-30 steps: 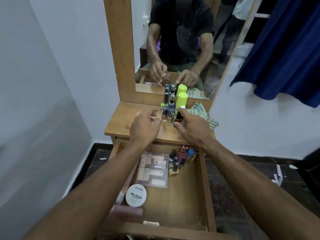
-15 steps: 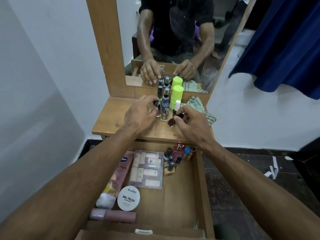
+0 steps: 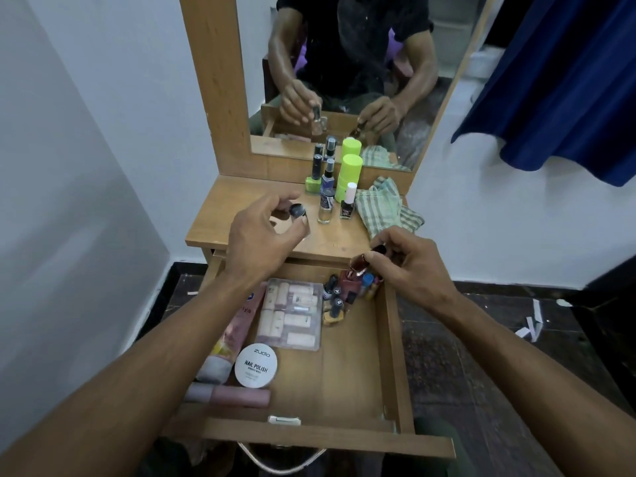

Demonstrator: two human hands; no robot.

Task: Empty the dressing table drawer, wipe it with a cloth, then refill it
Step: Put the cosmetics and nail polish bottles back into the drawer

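The left hand [image 3: 263,232] hovers over the light wooden dressing table top [image 3: 220,215], its thumb and fingers pinching a small clear glass bottle with a dark cap [image 3: 298,212]. To its right, small bottles and a lime-green tube [image 3: 348,175] stand before the mirror beside a crumpled green striped cloth [image 3: 385,208]. The right hand [image 3: 411,266] pinches a dark red nail polish bottle [image 3: 359,265] above the back right corner of the open wooden drawer [image 3: 395,356], which holds cosmetics.
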